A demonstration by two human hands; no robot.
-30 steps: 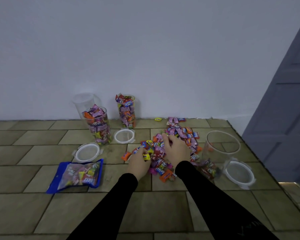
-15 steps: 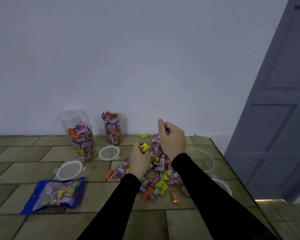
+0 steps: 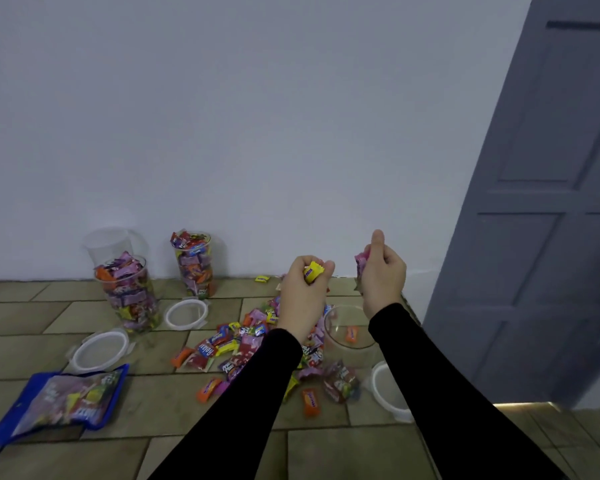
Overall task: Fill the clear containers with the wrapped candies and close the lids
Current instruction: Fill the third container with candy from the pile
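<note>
Two large flat areas fill most of the view: a pale wall (image 3: 257, 116) behind and a grey panelled door (image 3: 548, 209) at the right. Below them a floor of tan tiles (image 3: 42, 317) is seen, on which everything stands. A blue candy bag (image 3: 59, 403) is laid flat at the lower left. Near the wall, three clear containers are set at the left: an empty one (image 3: 110, 242) at the back, one (image 3: 129, 294) just in front of it packed with wrapped candies, and a taller narrow one (image 3: 194, 263) to their right, also packed. A fourth container (image 3: 349, 336), wide and open, is placed at the right, between the two black-sleeved forearms, with only a few candies inside. Three white-rimmed lids are left off on the tiles: one (image 3: 99, 351) in front of the full container, one (image 3: 186, 314) beside the narrow one, and one (image 3: 388, 389) partly hidden by the right forearm. A loose pile of wrapped candies (image 3: 232, 348) is spread across the tiles in the middle. Both hands are raised above the pile and the open container. The left hand (image 3: 303, 292) is curled round a clutch of candies, a yellow one (image 3: 312, 271) showing between the fingers. The right hand (image 3: 381, 275) is closed on pink-wrapped candies (image 3: 361, 263), thumb pointing up.
</note>
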